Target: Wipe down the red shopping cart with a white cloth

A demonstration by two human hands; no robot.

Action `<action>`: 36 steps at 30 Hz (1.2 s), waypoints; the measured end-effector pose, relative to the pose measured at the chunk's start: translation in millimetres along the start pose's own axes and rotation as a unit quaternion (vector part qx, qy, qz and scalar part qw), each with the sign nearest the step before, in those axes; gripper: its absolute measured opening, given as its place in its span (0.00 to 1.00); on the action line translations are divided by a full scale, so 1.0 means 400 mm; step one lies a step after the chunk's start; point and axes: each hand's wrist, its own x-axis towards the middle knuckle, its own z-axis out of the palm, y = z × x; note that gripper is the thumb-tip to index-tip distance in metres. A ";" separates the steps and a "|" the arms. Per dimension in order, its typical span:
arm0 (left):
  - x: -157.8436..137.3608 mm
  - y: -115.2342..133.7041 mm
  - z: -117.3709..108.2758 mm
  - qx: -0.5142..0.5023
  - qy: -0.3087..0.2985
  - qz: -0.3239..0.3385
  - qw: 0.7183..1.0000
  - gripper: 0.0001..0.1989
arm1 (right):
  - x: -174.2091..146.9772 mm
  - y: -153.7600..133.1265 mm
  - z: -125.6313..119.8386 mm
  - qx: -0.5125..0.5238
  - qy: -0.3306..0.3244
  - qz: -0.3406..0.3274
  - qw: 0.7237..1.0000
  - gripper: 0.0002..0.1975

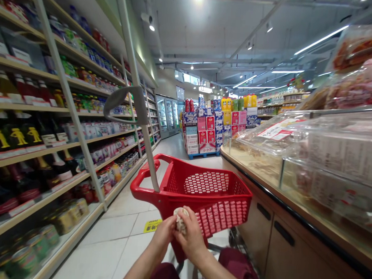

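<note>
Just in front of the side of a red shopping cart (206, 200), both my hands are closed around a small whitish, rounded thing with brownish patches (181, 221). Its kind I cannot make out, since fingers cover much of it. My left hand (165, 231) presses on it from the left with its fingertips. From the right and over the top, my right hand (191, 234) wraps it. A tall metal pole (148, 150) with a grey hooked handle (126, 106) rises at the cart's left end.
Shelves of bottles and cans (68, 81) line the left side. Close on the right stands a display counter (264, 171) with packaged food in clear plastic (336, 150). Stacked drink boxes (205, 130) stand farther down the aisle. A yellow floor sticker (152, 225) lies on white tiles.
</note>
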 end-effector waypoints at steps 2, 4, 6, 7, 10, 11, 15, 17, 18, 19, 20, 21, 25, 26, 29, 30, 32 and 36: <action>0.007 0.024 -0.014 0.118 0.006 0.024 0.993 0.17 | 0.037 0.019 -0.020 -0.015 0.001 -0.030 0.999 0.19; 0.029 0.051 -0.035 0.277 0.084 0.121 0.950 0.16 | 0.096 0.039 -0.042 -0.040 0.024 -0.074 0.996 0.17; 0.059 0.070 -0.055 0.428 0.166 0.243 0.855 0.16 | 0.137 0.063 -0.049 -0.072 0.045 -0.119 0.989 0.18; 0.072 0.074 -0.063 0.494 0.186 0.293 0.797 0.18 | 0.139 0.077 -0.045 -0.086 0.042 -0.139 0.986 0.18; 0.092 0.065 -0.079 0.658 0.158 0.352 0.646 0.25 | 0.066 0.129 -0.018 -0.110 -0.044 -0.184 0.976 0.17; 0.093 0.060 -0.082 0.692 0.147 0.351 0.613 0.27 | 0.029 0.148 -0.013 -0.115 -0.077 -0.191 0.972 0.15; 0.085 0.045 -0.082 0.733 0.149 0.336 0.572 0.28 | -0.034 0.199 -0.054 -0.116 -0.116 -0.178 0.970 0.12; 0.089 0.041 -0.067 0.729 0.165 0.330 0.576 0.27 | 0.003 0.208 -0.101 -0.120 -0.071 -0.152 0.979 0.15; 0.094 0.038 -0.056 0.727 0.166 0.330 0.578 0.27 | 0.025 0.212 -0.124 -0.124 -0.045 -0.140 0.981 0.16; 0.099 0.033 -0.043 0.727 0.159 0.332 0.580 0.28 | 0.040 0.218 -0.144 -0.127 -0.026 -0.134 0.983 0.17; 0.105 0.027 -0.030 0.729 0.142 0.335 0.580 0.29 | 0.045 0.226 -0.159 -0.129 -0.020 -0.133 0.982 0.18; 0.111 0.019 -0.017 0.733 0.118 0.335 0.579 0.29 | 0.037 0.236 -0.170 -0.133 -0.028 -0.134 0.982 0.17; 0.132 -0.013 0.015 0.753 0.060 0.309 0.577 0.30 | -0.048 0.277 -0.186 -0.162 -0.117 -0.112 0.973 0.15; 0.136 -0.019 0.020 0.755 0.063 0.305 0.578 0.30 | -0.056 0.281 -0.187 -0.169 -0.115 -0.104 0.973 0.15; 0.149 -0.032 0.035 0.754 0.068 0.312 0.574 0.30 | -0.023 0.280 -0.192 -0.168 -0.029 -0.099 0.980 0.19; 0.153 -0.035 0.040 0.755 0.063 0.314 0.573 0.30 | -0.005 0.281 -0.194 -0.161 0.000 -0.100 0.982 0.20; 0.159 -0.039 0.051 0.761 0.047 0.310 0.568 0.31 | 0.009 0.290 -0.196 -0.141 0.012 -0.106 0.984 0.20; 0.160 -0.045 0.059 0.771 0.027 0.298 0.562 0.33 | -0.057 0.319 -0.201 -0.134 -0.066 -0.078 0.986 0.17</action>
